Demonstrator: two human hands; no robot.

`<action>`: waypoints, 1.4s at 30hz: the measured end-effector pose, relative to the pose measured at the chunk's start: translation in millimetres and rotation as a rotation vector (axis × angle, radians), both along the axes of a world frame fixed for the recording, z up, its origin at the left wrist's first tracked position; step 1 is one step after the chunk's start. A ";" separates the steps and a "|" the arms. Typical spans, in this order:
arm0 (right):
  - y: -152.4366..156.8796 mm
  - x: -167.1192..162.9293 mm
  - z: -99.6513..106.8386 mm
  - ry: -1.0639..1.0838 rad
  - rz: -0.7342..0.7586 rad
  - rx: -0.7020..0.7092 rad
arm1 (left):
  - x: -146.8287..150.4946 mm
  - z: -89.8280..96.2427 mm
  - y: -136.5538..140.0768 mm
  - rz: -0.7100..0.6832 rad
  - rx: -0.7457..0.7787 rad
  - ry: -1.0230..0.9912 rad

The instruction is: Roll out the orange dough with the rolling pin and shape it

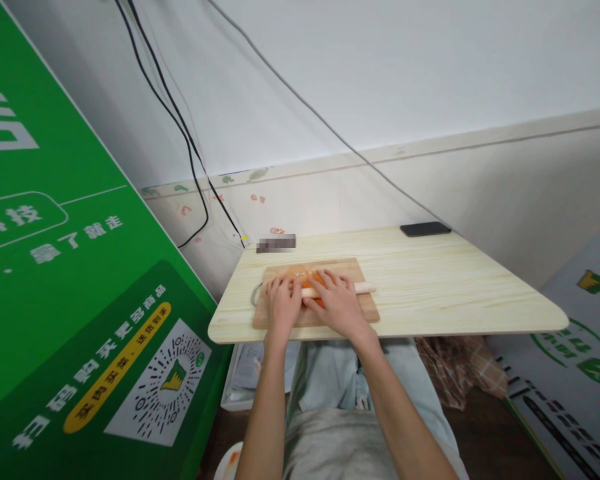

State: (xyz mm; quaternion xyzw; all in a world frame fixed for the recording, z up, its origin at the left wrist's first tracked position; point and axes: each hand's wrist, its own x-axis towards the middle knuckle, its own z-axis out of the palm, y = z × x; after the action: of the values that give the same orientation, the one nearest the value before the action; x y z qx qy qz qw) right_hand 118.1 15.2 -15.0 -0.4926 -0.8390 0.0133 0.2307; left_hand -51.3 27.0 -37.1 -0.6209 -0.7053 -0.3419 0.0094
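Observation:
A pale wooden rolling pin (364, 288) lies crosswise over a wooden cutting board (347, 267). My left hand (284, 300) covers the pin's left end, its fingers bent over the top. Farther right, my right hand (337, 303) presses on the pin with its fingers spread across it and its thumb toward the left hand. The pin's right end sticks out past that hand. Beneath the pin is a flat orange piece (305, 275), shiny at its far edge, perhaps under clear film. Both hands hide much of it, and I cannot tell what it is.
The board rests on a light wood table (455, 287) against a white wall. A black phone (425, 229) lies at the back right, a blurred dark object (276, 244) at the back left. Cables hang down the wall. A green printed panel (95, 267) stands close on the left.

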 end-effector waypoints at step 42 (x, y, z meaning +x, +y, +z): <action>52.0 72.0 -1.4 -0.134 -0.049 0.070 | 47.3 6.2 61.2 -0.430 0.029 0.275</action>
State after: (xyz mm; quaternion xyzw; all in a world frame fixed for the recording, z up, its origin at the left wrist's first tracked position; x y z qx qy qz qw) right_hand 190.1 67.2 -16.4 -0.5046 -0.8401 -0.0548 0.1916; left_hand -4.0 88.2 -30.8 -0.7971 -0.5441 -0.2585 0.0415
